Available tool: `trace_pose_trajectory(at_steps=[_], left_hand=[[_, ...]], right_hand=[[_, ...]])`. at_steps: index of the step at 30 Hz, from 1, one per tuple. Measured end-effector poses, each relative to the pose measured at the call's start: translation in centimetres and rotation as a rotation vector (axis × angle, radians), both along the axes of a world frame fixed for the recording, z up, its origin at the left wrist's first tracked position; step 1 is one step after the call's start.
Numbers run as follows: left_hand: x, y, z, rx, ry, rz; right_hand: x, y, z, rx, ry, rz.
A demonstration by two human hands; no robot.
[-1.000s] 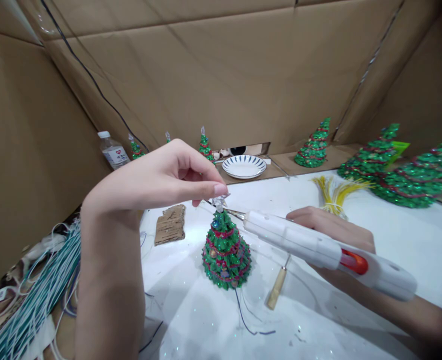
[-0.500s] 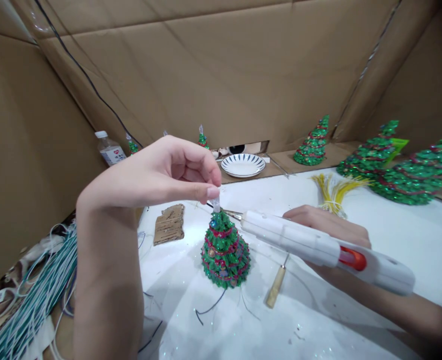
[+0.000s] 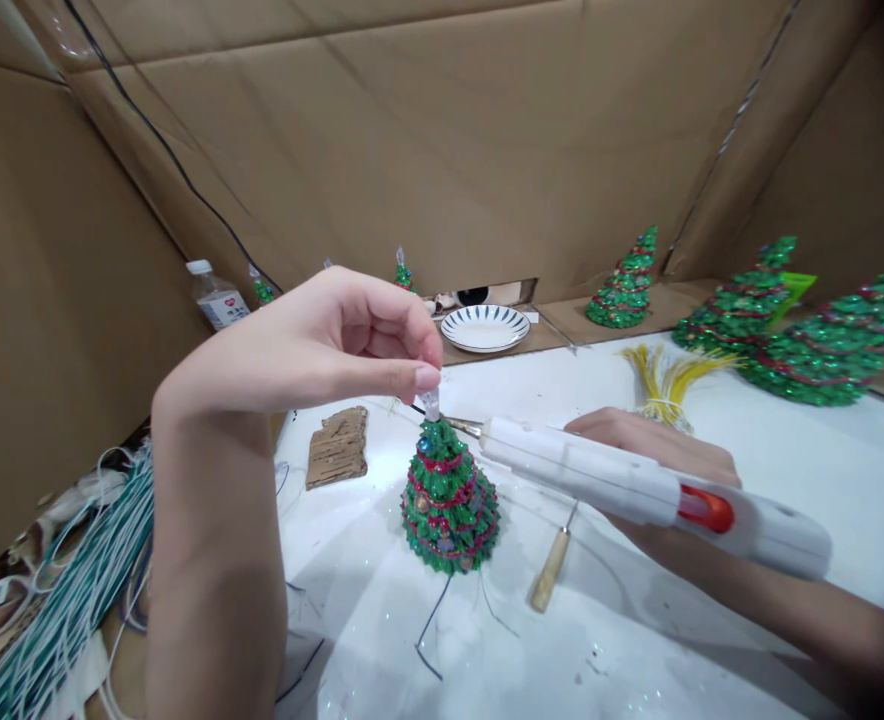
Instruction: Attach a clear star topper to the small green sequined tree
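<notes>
**Topper pinched at the tip, glue gun alongside**

Loose cables point(image 3: 59, 610) crowd the edge to the left of the left hand point(image 3: 322, 345). Its thumb and forefinger pinch a clear topper point(image 3: 431, 404) on the tip of the small tree point(image 3: 449, 500), just beneath them. Garland and beads are already on, so the cap looks like the last piece. The right hand point(image 3: 652, 450) grips the glue gun point(image 3: 637, 490), nozzle beside the tip. Beyond it the table point(image 3: 787, 480) is open as far as the finished trees point(image 3: 832, 345).

Two bare hands on bare forearms

The left hand point(image 3: 337, 345) and the right hand point(image 3: 652, 455) are uncovered, and so are the left forearm point(image 3: 209, 560) and the right forearm point(image 3: 809, 620), with skin showing all the way to the bottom edge of the view. The fingers are slim. The left thumbnail point(image 3: 427, 378) is smooth and glossy, with a rounded tip grown slightly past the fingertip. The right forearm's far end is dim in shadow.
</notes>
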State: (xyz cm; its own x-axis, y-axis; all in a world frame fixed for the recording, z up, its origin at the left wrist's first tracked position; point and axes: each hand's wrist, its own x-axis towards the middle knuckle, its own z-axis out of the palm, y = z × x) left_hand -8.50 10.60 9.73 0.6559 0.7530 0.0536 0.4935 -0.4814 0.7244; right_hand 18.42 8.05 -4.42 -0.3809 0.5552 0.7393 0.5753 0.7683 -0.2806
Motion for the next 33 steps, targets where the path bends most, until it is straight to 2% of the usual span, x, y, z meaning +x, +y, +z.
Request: trace_pose_trajectory(at_steps=[12, 33], left_hand=[[-0.11, 0.31, -0.19, 0.013, 0.001, 0.015], [-0.14, 0.07, 0.07, 0.025, 0.003, -0.041]], right_hand=[[-0.05, 0.08, -0.04, -0.012, 0.000, -0.011], [-0.06, -0.04, 0.01, -0.024, 0.008, -0.012]])
